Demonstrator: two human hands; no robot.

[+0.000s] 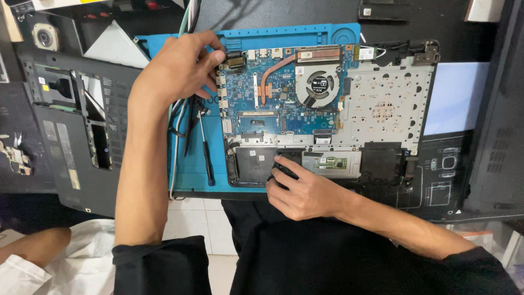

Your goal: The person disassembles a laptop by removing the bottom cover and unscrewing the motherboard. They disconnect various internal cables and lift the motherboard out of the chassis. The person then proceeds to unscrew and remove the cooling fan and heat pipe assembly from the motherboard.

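Observation:
An opened laptop chassis (382, 104) lies on a blue work mat (191, 169), with its blue motherboard (262, 98) and round cooling fan (318, 84) exposed. My left hand (177, 68) rests at the board's top left corner, fingertips pinching at a small connector (236, 60) there. My right hand (303, 191) presses on the chassis's near edge, fingers spread over a dark grey drive bay (254, 161) next to a small green board (330, 163). Neither hand holds a tool.
A black screwdriver (206, 147) and tweezers (188, 128) lie on the mat left of the board, beside a white cable (174, 158). A removed laptop bottom cover (76, 125) sits at the left. Another dark casing (499, 120) stands at the right. Another person's arm (33, 246) shows bottom left.

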